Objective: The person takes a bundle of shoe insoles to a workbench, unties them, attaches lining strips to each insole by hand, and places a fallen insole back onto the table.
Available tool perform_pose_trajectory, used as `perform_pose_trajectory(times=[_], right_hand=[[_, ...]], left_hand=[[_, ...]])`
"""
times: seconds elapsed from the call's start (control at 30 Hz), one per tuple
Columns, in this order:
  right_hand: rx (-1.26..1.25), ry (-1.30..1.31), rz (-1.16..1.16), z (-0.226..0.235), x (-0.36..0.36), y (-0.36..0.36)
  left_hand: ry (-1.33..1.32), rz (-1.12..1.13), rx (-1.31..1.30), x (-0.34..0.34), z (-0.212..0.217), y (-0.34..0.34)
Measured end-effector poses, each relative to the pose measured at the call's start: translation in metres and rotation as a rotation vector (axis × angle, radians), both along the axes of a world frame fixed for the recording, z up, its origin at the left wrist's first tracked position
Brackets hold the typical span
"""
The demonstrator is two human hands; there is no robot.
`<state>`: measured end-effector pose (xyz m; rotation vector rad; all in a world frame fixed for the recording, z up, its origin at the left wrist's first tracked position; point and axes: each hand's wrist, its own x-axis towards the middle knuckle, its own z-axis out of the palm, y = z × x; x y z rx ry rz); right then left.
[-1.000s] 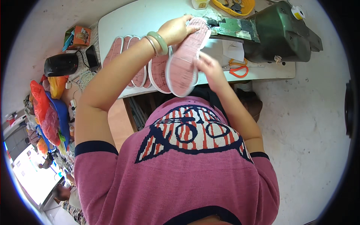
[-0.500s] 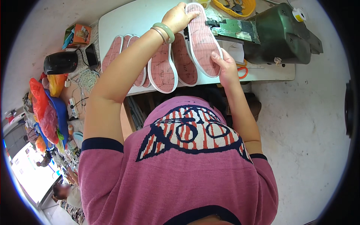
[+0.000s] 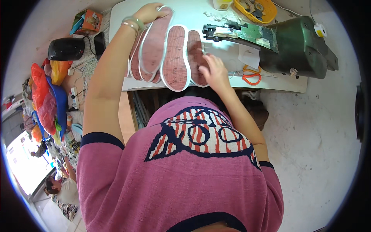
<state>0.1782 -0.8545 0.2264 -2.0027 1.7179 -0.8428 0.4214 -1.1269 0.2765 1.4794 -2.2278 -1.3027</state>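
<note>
My left hand (image 3: 150, 14) pinches the far end of a pink shoe insole (image 3: 155, 43) with white edging, which is smeared by motion. It hangs over several like insoles at the left of the white table, and those are partly hidden under it. To its right lies another pink insole (image 3: 176, 58), bare side up. Beyond that is a darker insole (image 3: 195, 62), its right edge near my right hand (image 3: 215, 74). That hand is slightly blurred, its thumb and fingers apart, with nothing between them.
A green sewing machine (image 3: 295, 48) stands on the white table (image 3: 284, 83) at the right, its narrow arm reaching left. Orange-handled scissors (image 3: 252, 79) and a white paper (image 3: 249, 57) lie near it. A yellow basket (image 3: 266, 17) sits behind. Another person (image 3: 63, 189) is at far left.
My left hand has carried the insole left, from beside the machine's arm to over the other insoles. My right hand has let go of its near end and moved slightly left.
</note>
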Motion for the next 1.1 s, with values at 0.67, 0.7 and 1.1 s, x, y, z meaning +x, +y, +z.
perform_pose_trajectory(times=[0.67,0.7,1.1], right_hand=[[0.099,-0.684,-0.009,0.057,0.008,0.012],[0.100,-0.677,-0.030,0.060,0.005,0.010],[-0.148,0.020,-0.170,0.080,0.001,-0.029]], left_hand=[[0.926,0.420,0.663,-0.053,0.022,0.232],[0.905,0.364,0.730,-0.055,0.031,0.231],[0.930,0.479,0.468,-0.102,0.017,0.193]])
